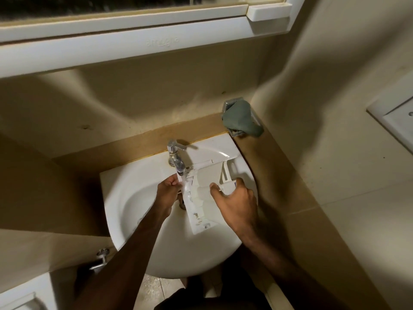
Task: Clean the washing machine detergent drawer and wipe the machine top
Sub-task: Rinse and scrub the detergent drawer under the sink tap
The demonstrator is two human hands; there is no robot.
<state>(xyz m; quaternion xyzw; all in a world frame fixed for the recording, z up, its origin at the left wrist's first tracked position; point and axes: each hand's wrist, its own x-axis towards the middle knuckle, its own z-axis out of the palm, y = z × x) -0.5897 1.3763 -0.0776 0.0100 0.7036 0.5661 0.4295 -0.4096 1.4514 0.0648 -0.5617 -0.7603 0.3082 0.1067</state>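
The white plastic detergent drawer (202, 189) is held over the bowl of a white ceramic basin (134, 198), tilted, with its long axis running from about 5 o'clock near the person up to about 1 o'clock, where its wider front panel lies against the basin's back right rim. Its open compartments and ribbed channels face up and toward the left. The left hand (167, 193) is curled closed on the drawer's left edge, at 9 o'clock from its middle and right below the spout of the chrome tap (176, 156); whether water is running cannot be told. The right hand (234, 198) grips the drawer's right side at 3 o'clock, thumb laid across the top and the other digits wrapped round the far edge. A drain shows in the bowl just beside the left hand, partly hidden by the drawer. The basin is set into a tan ledge in the corner of a small, dim room with beige walls. At 1 o'clock from the basin a grey-green cloth (242, 118) is draped over a chrome wall holder (232, 104). Above, at 12 o'clock, a white framed cabinet (125, 45) spans the wall; faint raised lettering on its lower rail is too blurred to read. A chrome valve (100, 258) juts out at 7 o'clock below the ledge, and a white wall plate (395, 124) sits at 3 o'clock. Pale floor tiles show under the basin.
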